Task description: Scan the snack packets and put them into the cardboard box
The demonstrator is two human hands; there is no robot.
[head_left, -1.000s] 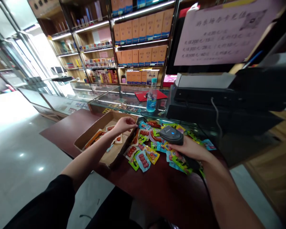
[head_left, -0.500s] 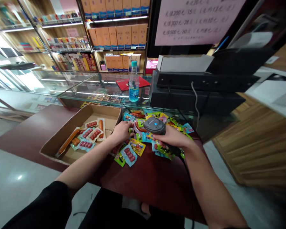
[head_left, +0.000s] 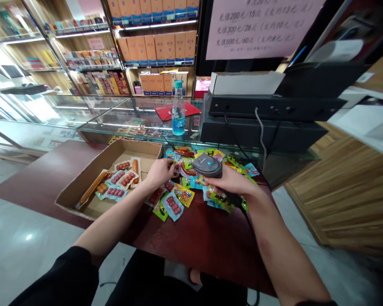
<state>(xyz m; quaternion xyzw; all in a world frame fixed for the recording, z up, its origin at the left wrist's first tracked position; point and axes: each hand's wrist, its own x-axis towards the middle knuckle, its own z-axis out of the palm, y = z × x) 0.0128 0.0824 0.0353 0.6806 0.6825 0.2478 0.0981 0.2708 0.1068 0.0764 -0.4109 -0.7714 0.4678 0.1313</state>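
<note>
My right hand point(head_left: 232, 180) is wrapped round the handle of a dark grey barcode scanner point(head_left: 207, 165), which has a small blue light on top. The scanner's head is over a pile of packaged sausage snacks point(head_left: 196, 182) in green, yellow and blue wrappers. At the left side of that pile is my left hand point(head_left: 160, 173), its fingers drawn together at the packets; what they pinch is mostly hidden. Nearer me lies a light-blue packet of small round sausages point(head_left: 173, 205), beside a yellow packet point(head_left: 183, 194).
A shallow cardboard box point(head_left: 98, 172) with several sausage packs stands left on the dark red tabletop point(head_left: 191, 238). Behind are a glass counter, a bottle of blue drink point(head_left: 178, 112) and a black machine point(head_left: 261, 131). The scanner's cable hangs by my right forearm.
My left hand has shifted slightly left and up, showing more of the packets below it. My right hand and the scanner stay almost in place.
</note>
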